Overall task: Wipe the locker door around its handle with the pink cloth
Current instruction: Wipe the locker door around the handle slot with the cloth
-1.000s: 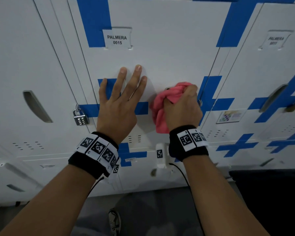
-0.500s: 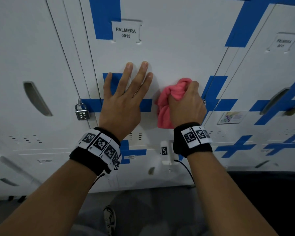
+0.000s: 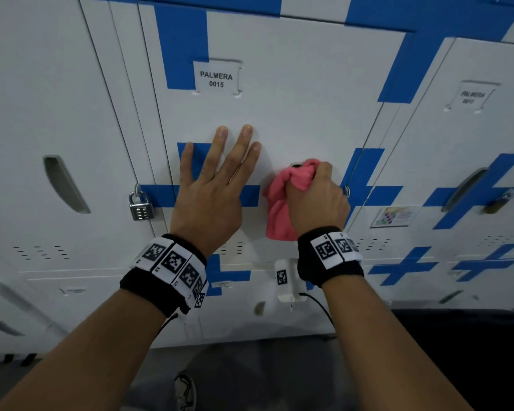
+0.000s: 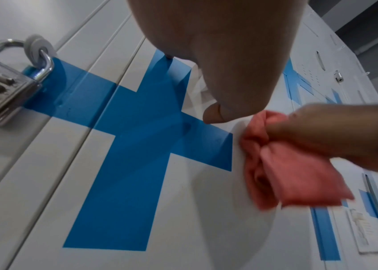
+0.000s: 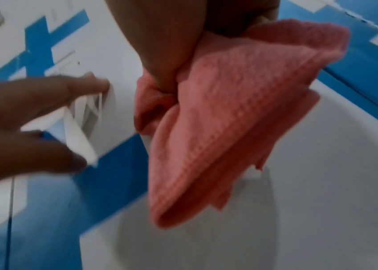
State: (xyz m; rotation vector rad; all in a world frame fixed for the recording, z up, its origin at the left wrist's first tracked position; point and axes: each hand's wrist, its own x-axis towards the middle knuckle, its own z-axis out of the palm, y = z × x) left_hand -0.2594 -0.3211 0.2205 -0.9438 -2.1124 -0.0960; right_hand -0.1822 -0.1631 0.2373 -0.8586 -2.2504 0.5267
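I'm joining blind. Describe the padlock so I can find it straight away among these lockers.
Start at the locker door labelled PALMERA 0015, where the left hand lies flat. Follow the blue stripe left past that hand to the door's edge. The padlock hangs there: silver, with push buttons, the only lock of its kind among these lockers.

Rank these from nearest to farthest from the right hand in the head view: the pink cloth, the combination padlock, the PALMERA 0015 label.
From the right hand:
1. Pink cloth: gripped in that hand, bunched against the door.
2. PALMERA 0015 label: above and to the left, higher on the same door.
3. Combination padlock: far left, beyond the left hand, hanging at the door's edge.
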